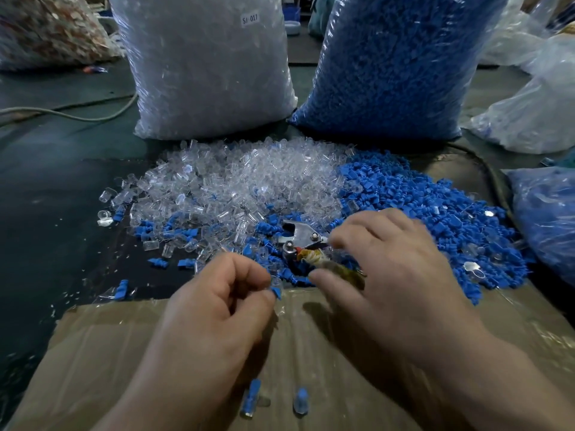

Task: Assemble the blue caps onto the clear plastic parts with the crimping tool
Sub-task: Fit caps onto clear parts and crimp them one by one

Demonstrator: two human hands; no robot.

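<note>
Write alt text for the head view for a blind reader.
The left hand pinches a small blue plastic cap while the right hand covers the wrapped handle of a metal crimping tool, which lies among loose piles of clear plastic parts and blue caps.

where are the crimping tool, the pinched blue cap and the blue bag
crimping tool [299, 235]: head view, its metal head
blue cap [276, 293]: head view, its visible blue tip
blue bag [389, 73]: head view, its front face

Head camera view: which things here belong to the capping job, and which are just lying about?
In the job: left hand pinching a blue cap; right hand at the crimping tool; clear parts pile; blue caps pile; two capped pieces on the cardboard.
Lying about: pale cable; bag of mixed pieces.
</note>
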